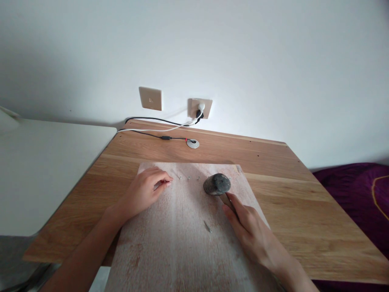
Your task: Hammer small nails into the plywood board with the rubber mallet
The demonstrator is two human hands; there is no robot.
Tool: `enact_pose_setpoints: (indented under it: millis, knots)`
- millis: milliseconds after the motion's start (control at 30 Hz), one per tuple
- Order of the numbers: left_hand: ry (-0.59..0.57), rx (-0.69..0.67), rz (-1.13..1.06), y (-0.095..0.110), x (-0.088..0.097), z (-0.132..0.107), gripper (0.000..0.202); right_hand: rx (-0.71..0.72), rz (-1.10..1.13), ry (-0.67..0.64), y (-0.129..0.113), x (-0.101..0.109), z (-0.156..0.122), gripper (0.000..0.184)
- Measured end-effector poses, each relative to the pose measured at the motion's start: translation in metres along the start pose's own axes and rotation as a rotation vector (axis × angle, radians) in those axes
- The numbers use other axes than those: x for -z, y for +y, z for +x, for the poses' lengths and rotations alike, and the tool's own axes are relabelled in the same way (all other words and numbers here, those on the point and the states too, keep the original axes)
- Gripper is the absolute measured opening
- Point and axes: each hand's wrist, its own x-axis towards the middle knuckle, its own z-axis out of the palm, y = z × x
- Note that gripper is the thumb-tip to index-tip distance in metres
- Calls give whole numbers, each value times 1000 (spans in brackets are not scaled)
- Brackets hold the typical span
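Note:
My right hand [247, 227] is wrapped round the handle of a rubber mallet [217, 184]. The mallet's dark head is over the upper right part of a pale, worn wooden board [170, 251]. At the board's upper left, my left hand [152, 184] is closed in a pinch; whatever is between its fingertips is too small to make out. To the right of those fingertips, a few small nails [189, 177] stand in a row in the board. A loose nail or screw [208, 226] lies on the board below the mallet.
Under the board is a wooden table [282, 194] against a white wall. Behind are cables [152, 129], a round cable grommet [193, 143] and a wall socket [200, 108] with plugs in it. A white surface [54, 170] adjoins at left; purple fabric [352, 194] lies at right.

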Motion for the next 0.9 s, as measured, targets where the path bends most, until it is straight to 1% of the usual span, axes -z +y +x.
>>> enact_pose_setpoints:
  millis: [133,367,500,600,667,800,900]
  knots:
    - [10,27,7,-1,0,0,9,13,15,-47,-4,3,3,48]
    - [29,63,17,2,1,3,11,10,20,-42,-6,4,2,47]
    - [31,74,-26,2,-1,6,11,-2,28,-50,-4,3,2,45]
    - [15,95,-65,0,0,9,11,-20,18,-39,-3,2,2,49]
    - [-22,108,-73,-3,2,13,10,-20,18,-42,-1,1,2,51]
    - [-162,149,-52,-8,9,31,12,3,29,-53,-1,1,3,48]
    - [-225,137,-55,-12,11,44,13,16,36,-79,-3,3,4,47]
